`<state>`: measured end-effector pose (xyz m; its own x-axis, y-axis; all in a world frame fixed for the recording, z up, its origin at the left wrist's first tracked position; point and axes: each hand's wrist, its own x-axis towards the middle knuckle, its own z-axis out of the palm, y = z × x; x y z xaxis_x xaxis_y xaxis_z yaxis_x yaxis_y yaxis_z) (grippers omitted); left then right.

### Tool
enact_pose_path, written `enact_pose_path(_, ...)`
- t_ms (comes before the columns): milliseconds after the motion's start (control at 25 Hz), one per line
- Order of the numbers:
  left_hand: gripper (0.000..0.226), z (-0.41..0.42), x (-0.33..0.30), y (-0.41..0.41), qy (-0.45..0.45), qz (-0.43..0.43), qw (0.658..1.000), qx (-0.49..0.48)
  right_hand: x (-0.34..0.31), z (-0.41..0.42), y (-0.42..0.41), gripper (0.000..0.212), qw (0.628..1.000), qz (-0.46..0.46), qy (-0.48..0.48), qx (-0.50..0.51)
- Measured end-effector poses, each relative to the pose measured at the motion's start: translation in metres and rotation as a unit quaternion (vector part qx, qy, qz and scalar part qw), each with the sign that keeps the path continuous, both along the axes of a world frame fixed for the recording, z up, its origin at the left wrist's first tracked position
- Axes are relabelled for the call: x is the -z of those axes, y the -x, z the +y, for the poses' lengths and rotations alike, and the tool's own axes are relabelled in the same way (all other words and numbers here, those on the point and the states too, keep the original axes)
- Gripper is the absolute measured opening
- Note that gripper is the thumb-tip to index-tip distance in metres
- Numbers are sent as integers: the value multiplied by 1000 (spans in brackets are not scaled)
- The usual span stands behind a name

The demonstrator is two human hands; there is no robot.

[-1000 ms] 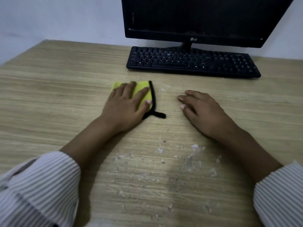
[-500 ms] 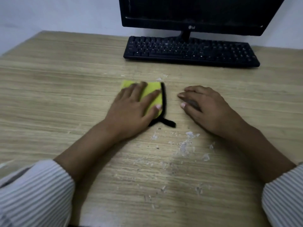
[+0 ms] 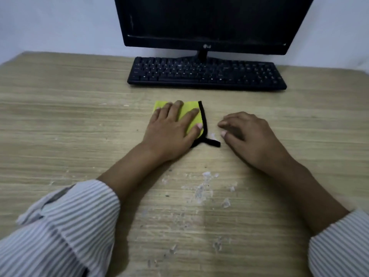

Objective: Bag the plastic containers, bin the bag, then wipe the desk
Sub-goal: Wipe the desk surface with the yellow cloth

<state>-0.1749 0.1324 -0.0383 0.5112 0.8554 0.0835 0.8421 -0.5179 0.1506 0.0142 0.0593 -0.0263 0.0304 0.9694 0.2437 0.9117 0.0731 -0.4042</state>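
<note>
Left hand (image 3: 172, 129) lies flat, fingers spread, pressing the yellow cloth (image 3: 190, 116) onto the wood-grain tabletop (image 3: 60, 124). Right hand (image 3: 246, 134) rests loose just beside it, holding nothing. White crumbs (image 3: 201, 188) lie nearer than both hands; keyboard (image 3: 205, 73), monitor (image 3: 209, 23) beyond.

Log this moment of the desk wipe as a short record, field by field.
stage: wiping the desk; no containers or bag in view
left hand: flat on the yellow cloth, pressing it to the desk
right hand: resting on the desk beside the cloth, holding nothing
cloth: folded, black trim, its black loop pointing toward the right hand
debris: white crumbs scattered on the desk nearer the person than the cloth
behind: black keyboard and monitor, screen dark
</note>
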Motion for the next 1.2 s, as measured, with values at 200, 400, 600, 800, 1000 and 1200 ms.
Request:
enact_pose_path(200,68,-51,4,-8,-36,-4,993,109,-6,-1,-12,14,999,1,-22,34)
enact_pose_path(400,76,20,2,-3,-20,-13,1000,12,-7,-1,-20,14,998,26,-31,57)
enact_pose_path(600,66,12,4,-48,-20,-6,999,47,-3,0,-23,19,998,24,-27,51)
enact_pose_path(800,72,-2,4,-23,-28,-19,997,64,-2,1,-22,17,998,23,-39,48)
enact_pose_path(1000,58,38,6,-55,-34,-32,999,5,1,3,-24,17,998,24,-42,44)
enact_pose_path(1200,46,41,-5,-50,25,-349,936,34,-7,5,-18,17,993,49,-92,60)
